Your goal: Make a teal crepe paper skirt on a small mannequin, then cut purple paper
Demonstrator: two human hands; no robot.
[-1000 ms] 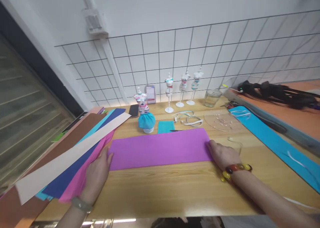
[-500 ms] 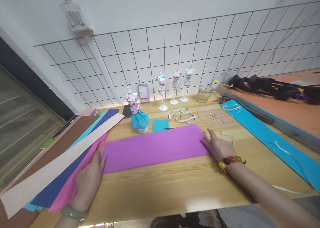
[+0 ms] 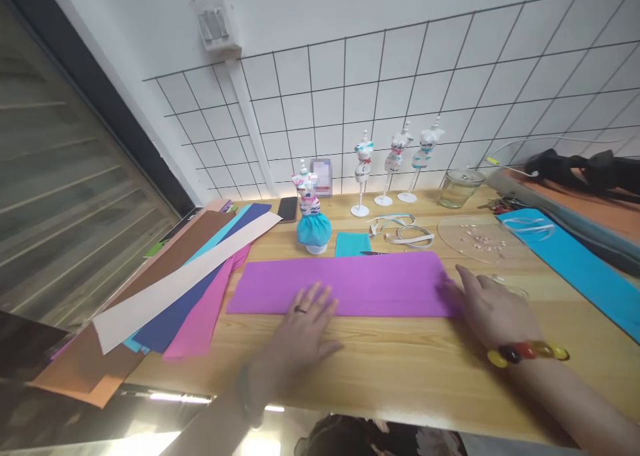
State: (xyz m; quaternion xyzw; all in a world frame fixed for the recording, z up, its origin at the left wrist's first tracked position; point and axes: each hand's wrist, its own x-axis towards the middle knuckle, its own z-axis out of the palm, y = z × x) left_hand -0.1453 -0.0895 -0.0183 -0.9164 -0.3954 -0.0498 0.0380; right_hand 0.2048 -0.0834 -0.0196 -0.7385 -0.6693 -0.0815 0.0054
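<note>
A long folded strip of purple fabric (image 3: 380,286) lies flat on the wooden table in front of me. My left hand (image 3: 307,329) reaches over its near edge, fingers spread and fingertips resting on or just above it, holding nothing. At the strip's right end is my right hand (image 3: 495,309), somewhat blurred. Its fingers are at the cloth's edge, with one digit raised apart from the others. Just behind the purple fabric are a small turquoise fabric piece (image 3: 353,244) and a dark pointed tool (image 3: 377,253), partly covered.
Coloured fabric strips (image 3: 195,279) are piled at left. A small dress form (image 3: 313,229) wears a turquoise skirt; three bare dress forms (image 3: 363,166) stand behind. Ribbons (image 3: 410,237), a glass (image 3: 460,188), a clear disc with beads (image 3: 480,239) and a blue strip (image 3: 585,263) lie rightward.
My left hand has left the purple fabric's left end and moved right, over its near edge. My right hand stays at the right end. The view has turned left.
</note>
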